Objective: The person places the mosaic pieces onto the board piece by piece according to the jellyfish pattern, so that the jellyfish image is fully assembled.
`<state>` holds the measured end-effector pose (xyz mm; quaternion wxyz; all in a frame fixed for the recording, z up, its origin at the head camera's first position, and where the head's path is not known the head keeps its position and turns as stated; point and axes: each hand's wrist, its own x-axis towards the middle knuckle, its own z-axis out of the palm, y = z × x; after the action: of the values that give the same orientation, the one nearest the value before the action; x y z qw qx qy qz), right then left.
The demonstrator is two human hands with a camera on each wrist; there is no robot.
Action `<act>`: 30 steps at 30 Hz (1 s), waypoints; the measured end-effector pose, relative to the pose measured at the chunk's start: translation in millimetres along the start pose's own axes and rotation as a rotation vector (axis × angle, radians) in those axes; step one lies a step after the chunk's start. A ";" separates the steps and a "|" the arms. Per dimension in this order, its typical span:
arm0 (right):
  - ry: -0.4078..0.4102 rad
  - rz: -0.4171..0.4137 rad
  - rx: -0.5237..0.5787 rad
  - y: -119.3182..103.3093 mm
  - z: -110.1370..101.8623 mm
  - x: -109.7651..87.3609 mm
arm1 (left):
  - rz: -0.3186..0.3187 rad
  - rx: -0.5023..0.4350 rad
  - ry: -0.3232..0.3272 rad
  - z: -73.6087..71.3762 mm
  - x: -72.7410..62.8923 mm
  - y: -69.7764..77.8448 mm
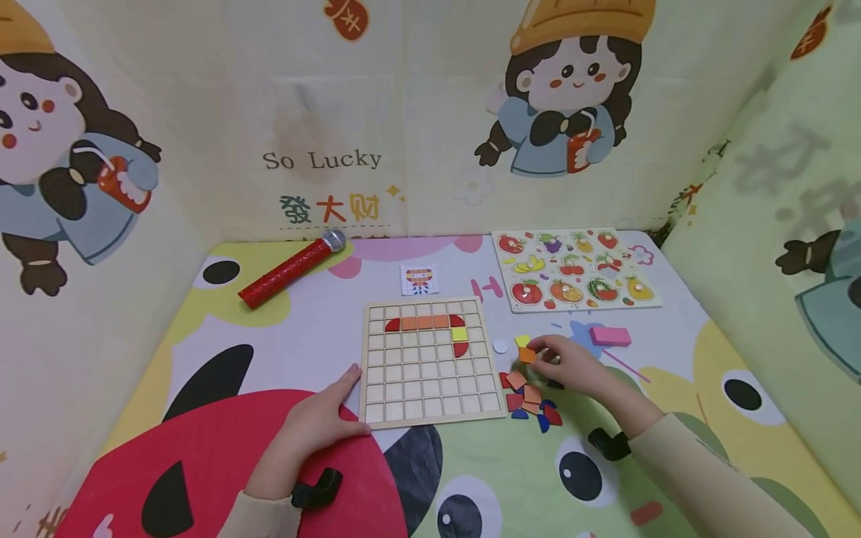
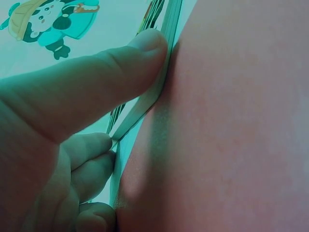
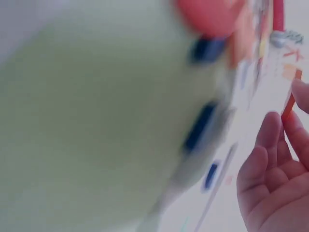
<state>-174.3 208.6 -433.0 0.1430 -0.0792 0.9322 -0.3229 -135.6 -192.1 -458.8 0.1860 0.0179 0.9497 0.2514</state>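
A wooden grid board [image 1: 430, 412] lies on the table, with several red, orange and yellow tiles set in its upper cells. My left hand [image 1: 316, 424] rests at its near left corner, the thumb [image 2: 130, 67] against the near edge and the fingers along the left side. To the right of the board my right hand [image 1: 572, 365] pinches an orange square tile [image 1: 528, 356] between thumb and fingertips. A yellow tile [image 1: 522, 341] lies just behind it. Below sits a loose pile of red, orange and blue tiles [image 1: 532, 393].
A small pattern card [image 1: 419, 280] lies behind the board. The red microphone [image 1: 289, 273] is at the back left. A fruit puzzle board [image 1: 572, 305] stands at the back right, with a pink block [image 1: 610, 336] in front of it. A white disc [image 1: 500, 346] lies beside the grid.
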 end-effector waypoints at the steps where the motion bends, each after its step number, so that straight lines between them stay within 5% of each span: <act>1: 0.011 -0.014 0.007 -5.8 0.6 2.8 | -0.001 -0.001 0.000 -0.2 -0.1 -0.3; 15: 0.018 -0.037 0.037 -85.4 40.9 49.1 | -0.005 0.004 0.006 -1.3 1.5 0.5; 30: 0.087 0.001 -0.200 -91.7 71.3 65.0 | -0.005 0.017 0.007 -1.0 -1.2 0.9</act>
<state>-208.1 80.3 -443.2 0.0939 -0.0782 0.9651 -0.2315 -135.0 -191.9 -457.2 0.1832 0.0163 0.9524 0.2430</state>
